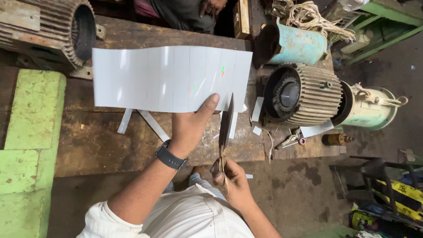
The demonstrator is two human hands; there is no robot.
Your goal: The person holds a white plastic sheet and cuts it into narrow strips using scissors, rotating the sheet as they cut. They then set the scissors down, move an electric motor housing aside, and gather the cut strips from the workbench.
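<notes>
- White creased sheet (pixel 172 79) is gripped at its lower edge by left hand (pixel 191 125), centre frame
- Scissors (pixel 225 125) are clasped by right hand (pixel 231 178); cutting step judged in hand, blade alignment needed

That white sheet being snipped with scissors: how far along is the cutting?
Done: a few cut strips already lie on the wooden bench. In hand: the left hand holds the white sheet while the right hand works scissors at its right end. Left: nearly the whole sheet is uncut.
</notes>
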